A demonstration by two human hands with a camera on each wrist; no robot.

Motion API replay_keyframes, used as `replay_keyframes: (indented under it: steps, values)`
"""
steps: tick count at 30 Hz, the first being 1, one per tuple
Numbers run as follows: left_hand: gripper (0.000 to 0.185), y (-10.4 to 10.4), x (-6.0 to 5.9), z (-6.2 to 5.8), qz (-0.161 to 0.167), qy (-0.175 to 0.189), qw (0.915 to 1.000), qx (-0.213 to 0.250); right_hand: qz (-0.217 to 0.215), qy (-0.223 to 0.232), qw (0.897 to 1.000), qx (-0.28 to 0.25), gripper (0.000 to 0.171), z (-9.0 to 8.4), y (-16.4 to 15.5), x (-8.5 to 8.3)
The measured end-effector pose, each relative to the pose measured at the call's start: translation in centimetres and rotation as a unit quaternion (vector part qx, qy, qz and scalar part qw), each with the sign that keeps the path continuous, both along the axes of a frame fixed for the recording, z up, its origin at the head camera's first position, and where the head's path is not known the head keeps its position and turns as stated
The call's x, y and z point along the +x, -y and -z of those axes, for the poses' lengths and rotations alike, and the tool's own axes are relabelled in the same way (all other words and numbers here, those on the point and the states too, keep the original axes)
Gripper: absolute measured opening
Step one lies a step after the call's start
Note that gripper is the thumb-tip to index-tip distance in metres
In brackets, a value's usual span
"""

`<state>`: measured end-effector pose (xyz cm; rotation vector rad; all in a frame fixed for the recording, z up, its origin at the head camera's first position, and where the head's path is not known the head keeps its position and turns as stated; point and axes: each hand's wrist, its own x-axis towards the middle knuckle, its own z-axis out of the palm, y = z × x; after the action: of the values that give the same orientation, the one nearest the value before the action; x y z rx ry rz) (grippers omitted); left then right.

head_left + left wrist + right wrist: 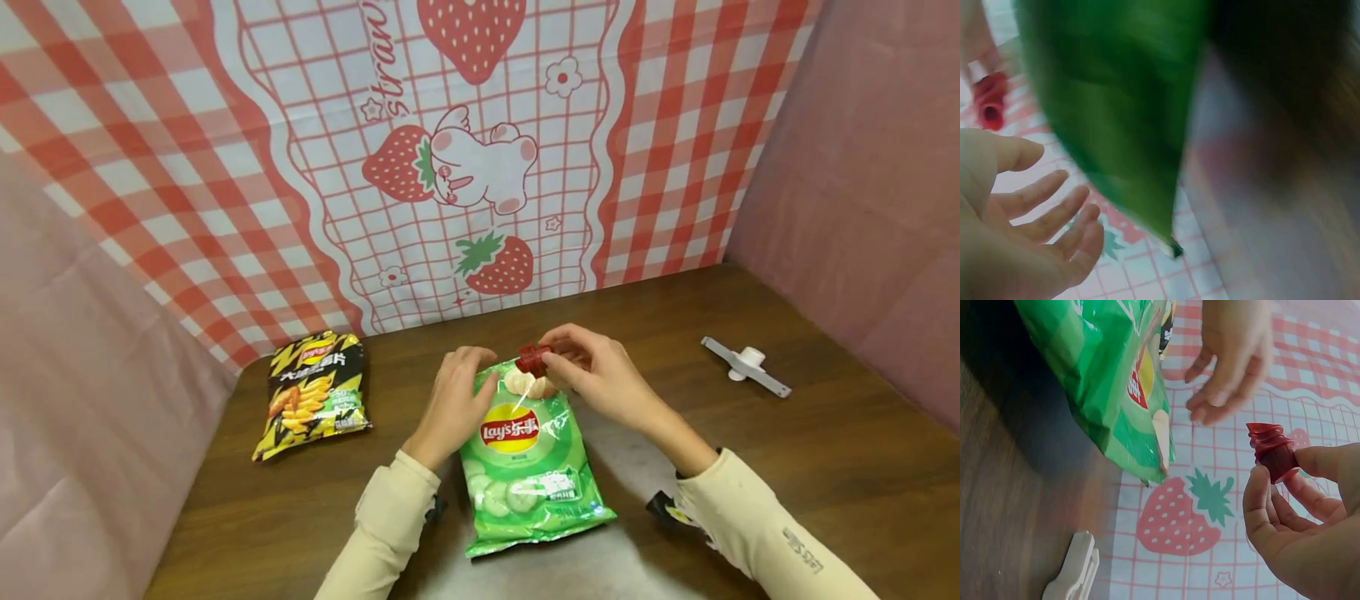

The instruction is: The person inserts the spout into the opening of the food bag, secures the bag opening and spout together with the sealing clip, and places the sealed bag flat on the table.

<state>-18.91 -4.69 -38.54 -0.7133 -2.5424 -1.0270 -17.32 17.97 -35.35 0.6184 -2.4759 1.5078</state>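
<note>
Two chip bags lie on the brown worktop (750, 450) in the head view. The green chip bag (525, 454) sits near the front edge, midway along it, top end pointing toward the back edge. The left hand (452, 404) rests against the bag's upper left side with its fingers loosely bent, not clearly gripping. The right hand (603, 375) hovers just past the bag's top right corner and pinches a small red ridged clip (536, 357) between thumb and fingers. A yellow and black chip bag (313, 393) lies well apart, toward the left edge. A white sealing clip (746, 365) lies toward the right edge. A strawberry-print checked backdrop (300, 167) stands along the back edge.

From the left wrist, the green chip bag (1122, 112) is a blurred mass above the left hand (1022, 225), whose fingers are spread and relaxed, holding nothing. The red ridged clip (990, 100) shows at the left border.

From the right wrist, the right hand (1300, 519) pinches the red ridged clip (1272, 450) between thumb and fingertips, apart from the green chip bag (1116, 381). The left hand (1232, 362) hangs beside the bag, fingers loosely extended, and whether it touches the bag cannot be told here. The white sealing clip (1075, 569) lies on the worktop at the bottom.
</note>
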Motion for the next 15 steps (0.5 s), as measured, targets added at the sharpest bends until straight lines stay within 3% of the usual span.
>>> replay_keyframes:
  steps: [2, 6, 9, 15]
  values:
    - [0.031, 0.3, -0.2, 0.6, -0.02, 0.005, 0.9988, -0.044, 0.007, -0.005, 1.0, 0.006, 0.019, -0.1, -0.1, -0.1]
    - [0.043, 0.6, -0.5, 1.8, -0.039, 0.062, 0.9933, -0.09, 0.015, -0.012, 1.0, 0.01, 0.018, -0.2, -0.5, -0.3]
    - [0.044, 0.8, -0.8, 2.3, -0.049, 0.085, 0.992, -0.079, 0.02, -0.014, 1.0, 0.014, 0.018, -0.2, -0.8, -0.5]
    - [0.027, 1.0, -1.2, 1.9, -0.044, 0.064, 0.9966, -0.03, 0.031, -0.014, 0.999, 0.024, 0.019, -0.2, -1.7, -0.5]
